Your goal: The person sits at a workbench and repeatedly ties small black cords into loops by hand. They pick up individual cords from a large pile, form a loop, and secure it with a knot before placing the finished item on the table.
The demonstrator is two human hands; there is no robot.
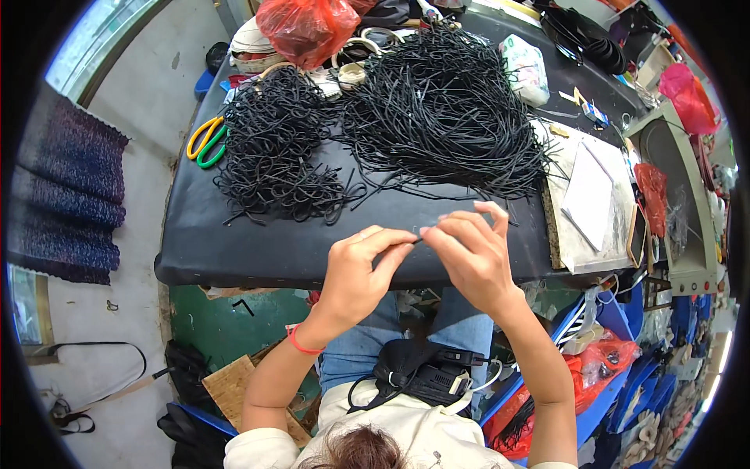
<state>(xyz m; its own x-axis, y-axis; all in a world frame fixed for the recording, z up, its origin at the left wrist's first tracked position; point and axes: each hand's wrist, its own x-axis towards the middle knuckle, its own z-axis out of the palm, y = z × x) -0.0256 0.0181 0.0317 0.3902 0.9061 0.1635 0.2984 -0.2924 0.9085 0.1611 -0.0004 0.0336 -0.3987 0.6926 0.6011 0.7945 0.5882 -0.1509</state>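
Above the table's near edge, my left hand (361,270) pinches a short bit of thin black cord (418,240) between thumb and fingertips. My right hand (475,256) meets it from the other side, thumb and index finger closed at the cord's other end, the remaining fingers raised. Most of the cord is hidden by the fingers. Just beyond my hands lies a big tangled heap of long black cords (445,117). To its left is a smaller pile of curled, looped black cords (277,144).
Scissors with yellow and green handles (208,142) lie by the left edge of the black table (211,246). A pale board (558,168) with white paper (587,199) is at the right. A red plastic bag (308,30) and white tape rolls (353,75) sit at the back.
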